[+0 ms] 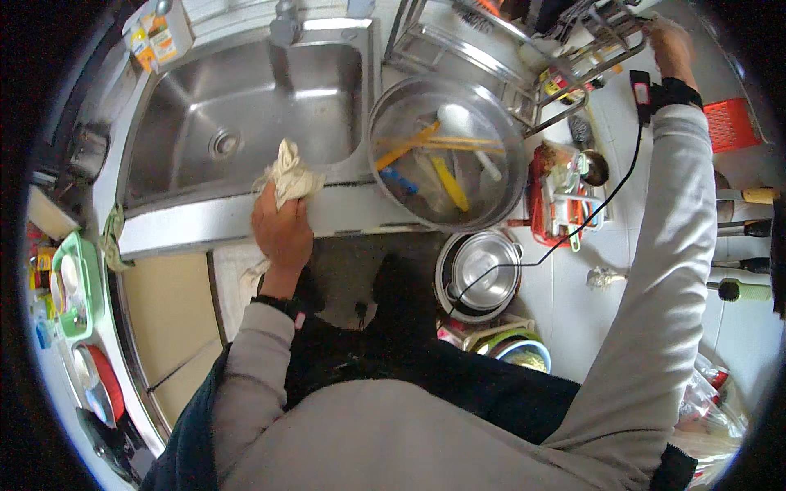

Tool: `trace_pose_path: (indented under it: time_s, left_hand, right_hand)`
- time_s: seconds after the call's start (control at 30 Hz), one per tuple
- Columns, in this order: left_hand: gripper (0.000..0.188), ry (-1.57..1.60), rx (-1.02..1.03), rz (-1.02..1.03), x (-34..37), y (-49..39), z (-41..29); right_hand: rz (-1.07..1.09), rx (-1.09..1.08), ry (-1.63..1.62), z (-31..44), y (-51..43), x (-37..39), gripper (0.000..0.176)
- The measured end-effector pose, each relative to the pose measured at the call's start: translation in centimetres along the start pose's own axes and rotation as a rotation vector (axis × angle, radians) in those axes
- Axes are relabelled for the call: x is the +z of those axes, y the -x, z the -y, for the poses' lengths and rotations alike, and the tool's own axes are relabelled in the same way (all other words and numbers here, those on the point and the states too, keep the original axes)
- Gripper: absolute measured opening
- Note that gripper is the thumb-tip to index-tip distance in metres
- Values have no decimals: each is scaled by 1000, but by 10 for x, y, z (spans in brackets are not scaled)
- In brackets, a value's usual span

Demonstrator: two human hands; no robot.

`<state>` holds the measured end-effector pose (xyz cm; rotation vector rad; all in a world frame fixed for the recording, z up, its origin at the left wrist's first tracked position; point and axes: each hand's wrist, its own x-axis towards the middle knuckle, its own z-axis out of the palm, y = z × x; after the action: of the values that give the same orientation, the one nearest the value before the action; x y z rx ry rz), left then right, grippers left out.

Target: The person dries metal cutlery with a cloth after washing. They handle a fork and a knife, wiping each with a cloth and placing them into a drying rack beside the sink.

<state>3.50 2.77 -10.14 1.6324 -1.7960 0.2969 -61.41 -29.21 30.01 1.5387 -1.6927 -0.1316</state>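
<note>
My left hand grips a crumpled cream cloth above the front edge of the stainless steel sink. My right hand is stretched far out to the upper right, at the end of a metal rack. Blur and the picture's rim hide its fingers, so whether it grips the rack is unclear. Between the hands, a large metal basin sits partly on the counter to the right of the sink. Inside it lie a yellow-handled utensil, an orange one, a pair of chopsticks and other utensils.
A faucet rises behind the sink. Stacked metal pots stand below the basin. A red basket with kitchen items is against the tiled wall. Knives and a green brush hang at right. A green tray rests on the left counter.
</note>
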Motion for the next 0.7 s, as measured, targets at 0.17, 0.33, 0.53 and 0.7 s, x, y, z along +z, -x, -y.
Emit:
trace_pose_path:
  time_s: [0.17,0.33,0.53,0.7]
  left_hand:
    - [18,25,-24,23,-6,-6,-3]
    - [17,58,-3,-18,-4,-6,-2]
    - [18,105,-6,-52,-3,-5,-1]
    - [19,121,-18,-58,-5,-5,-2]
  right_hand:
    - [37,202,-223,51,42,-51,46]
    - [57,314,-940,131,124,-111,48]
    - [471,-372,-1445,253,255,-129,24]
    - [565,-669,-1366,330,321,-123,21]
